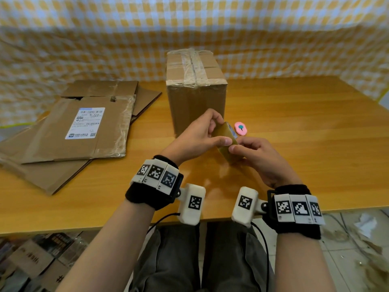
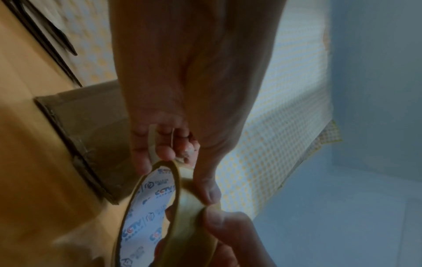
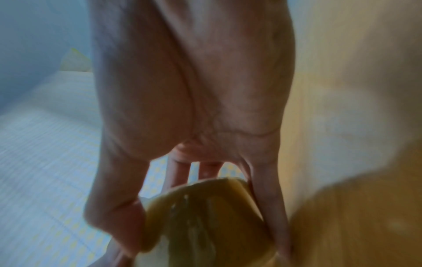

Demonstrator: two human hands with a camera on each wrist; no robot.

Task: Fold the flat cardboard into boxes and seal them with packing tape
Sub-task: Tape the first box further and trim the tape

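Both hands hold a roll of packing tape point(image 1: 226, 142) just above the table point(image 1: 294, 144), at the 6 o'clock side of a sealed box point(image 1: 195, 89). The left hand point(image 1: 195, 138) curls round the roll's far rim with its thumb pressed on the outer band; the right hand point(image 1: 256, 157) pinches the near rim, thumb tip meeting the left thumb, apparently to find the tape's loose end. The left wrist view shows fingers hooked through the printed core. A pink cutter point(image 1: 240, 128) lies just beside the roll at 1 o'clock, close to the box's corner. Flat cardboard point(image 1: 69, 131) is stacked at 9 o'clock, overhanging the table's left edge. Bare tabletop stretches toward 3 o'clock, room for the next fold.
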